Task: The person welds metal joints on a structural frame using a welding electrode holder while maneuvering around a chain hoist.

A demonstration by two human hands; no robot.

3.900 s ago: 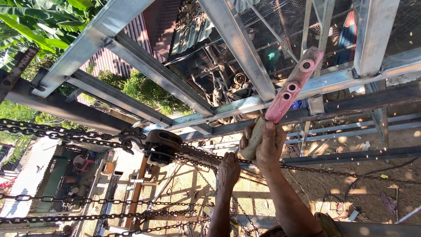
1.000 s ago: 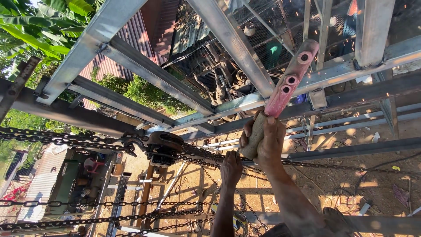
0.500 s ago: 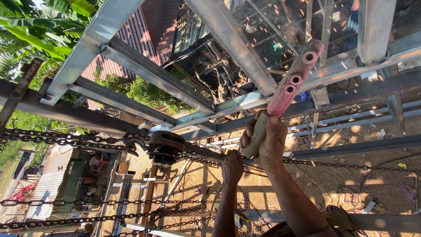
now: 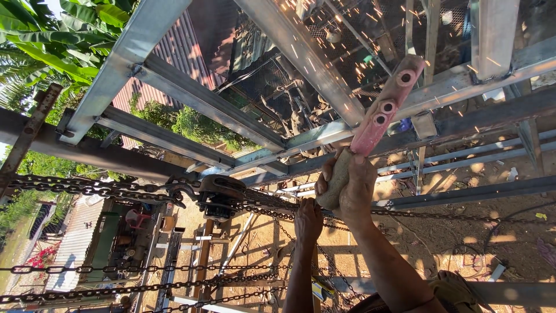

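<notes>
My right hand [image 4: 351, 184] grips the lower end of a pink lever bar [image 4: 387, 105] with round holes, which slants up to the right across a steel frame. Below it and to the left, my left hand [image 4: 307, 220] is closed around a chain [image 4: 272, 211] that runs from a dark chain hoist [image 4: 219, 196]. A hook on the hoist's left side joins a heavy chain [image 4: 87, 186] stretched toward the left edge. Sparks fly across the mesh behind the upper part of the bar.
Grey steel beams [image 4: 191, 101] cross the whole view diagonally. More chains [image 4: 116, 269] stretch across the lower left. Banana leaves [image 4: 52, 35] fill the top left. Sandy ground with scattered parts [image 4: 475, 232] lies far below, and sheds stand at lower left.
The pink bar has swung slightly more upright with my right hand. My left hand stays on the chain. Sparks now show behind the frame.
</notes>
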